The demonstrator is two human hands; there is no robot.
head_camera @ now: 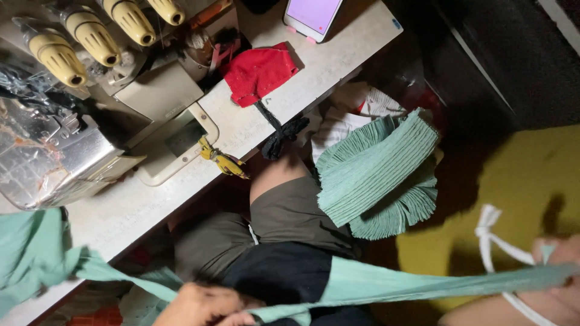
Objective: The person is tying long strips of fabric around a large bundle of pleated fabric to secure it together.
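We are stretching a green fabric strip taut between our left hand and right hand, both grips pinching it, keeping it flat and untwisted.

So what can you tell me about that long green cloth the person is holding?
The long green cloth is a pale sea-green strip, soft and thin like knit fabric. It is pulled out nearly straight across the bottom of the view, in front of the person's lap. The left hand grips it near the middle, and the right hand holds its far end, bunched narrow beside a white cord. On the left it widens into a crumpled bundle that lies against the edge of the sewing table.
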